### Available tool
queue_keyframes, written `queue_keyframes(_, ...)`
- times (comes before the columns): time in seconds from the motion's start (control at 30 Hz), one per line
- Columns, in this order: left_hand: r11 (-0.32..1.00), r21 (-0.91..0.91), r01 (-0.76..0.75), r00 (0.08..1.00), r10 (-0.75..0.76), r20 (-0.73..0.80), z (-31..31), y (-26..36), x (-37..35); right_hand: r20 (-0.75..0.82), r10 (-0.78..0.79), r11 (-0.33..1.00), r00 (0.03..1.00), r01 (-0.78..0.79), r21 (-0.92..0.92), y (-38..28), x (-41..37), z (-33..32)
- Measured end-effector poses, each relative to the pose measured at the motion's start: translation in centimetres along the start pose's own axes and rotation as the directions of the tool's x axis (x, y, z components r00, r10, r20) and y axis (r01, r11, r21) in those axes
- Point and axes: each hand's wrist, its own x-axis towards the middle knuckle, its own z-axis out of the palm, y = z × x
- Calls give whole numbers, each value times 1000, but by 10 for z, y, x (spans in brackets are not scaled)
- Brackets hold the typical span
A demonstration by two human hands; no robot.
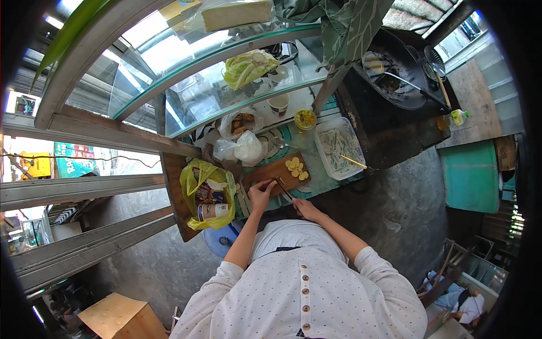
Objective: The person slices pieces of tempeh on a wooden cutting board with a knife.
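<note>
My right hand point(306, 209) is closed around the handle of a knife point(285, 191), whose blade reaches up and left over a wooden cutting board point(264, 176). On the board's left part, my left hand point(259, 195) has its fingers pressed together beside the blade tip; what they hold, if anything, is too small to make out. Pale yellow round slices point(296, 168) lie in a loose group on the board's right part, apart from both hands. Behind the board, a metal utensil point(293, 146) rests on the table.
Left of the board stands a yellow plastic bag point(228, 215) with packages inside. A white tub point(341, 148) with a yellow-handled utensil is at right, near a small jar point(305, 118). White plastic bags point(249, 148) sit behind. A wok point(392, 73) is far right; a cabbage point(250, 69) is behind glass.
</note>
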Motion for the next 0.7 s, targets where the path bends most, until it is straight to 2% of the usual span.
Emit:
queue_keyframes(0.07,1000,-5,0,1000,0,3,1,-1,1,-64,12,999,998,-16,-48,2,-8,-5)
queue_keyframes(0.2,1000,-24,-9,999,10,39,-2,-7,4,-54,54,994,997,-59,-94,-21,-22,-15)
queue_keyframes(0.27,1000,-19,-15,998,16,53,-5,-6,4,-22,205,978,978,-205,31,-26,-26,-17)
queue_keyframes(0.37,1000,-13,20,992,-18,123,-11,3,5,-59,214,976,975,-212,42,-11,-21,-15)
queue_keyframes(0.4,996,59,-73,990,65,123,-12,4,6,-56,215,976,975,-213,41,-12,-22,-14)
queue_keyframes(0.43,978,132,-164,981,147,129,-13,5,6,-99,124,990,987,-130,-56,-12,-24,-13)
queue_keyframes(0.47,978,132,-160,981,143,128,-13,6,5,-132,28,987,991,-49,-155,-13,-26,-12)
queue_keyframes(0.5,970,166,-176,978,154,140,-13,9,5,-130,29,987,991,-50,-156,-12,-26,-11)
queue_keyframes(0.57,961,198,-194,975,165,151,-13,14,6,-215,-148,940,965,70,-333,-11,-24,-11)
queue_keyframes(0.7,969,198,-147,975,108,195,-12,17,9,-224,-124,947,967,48,-319,-22,-29,-11)
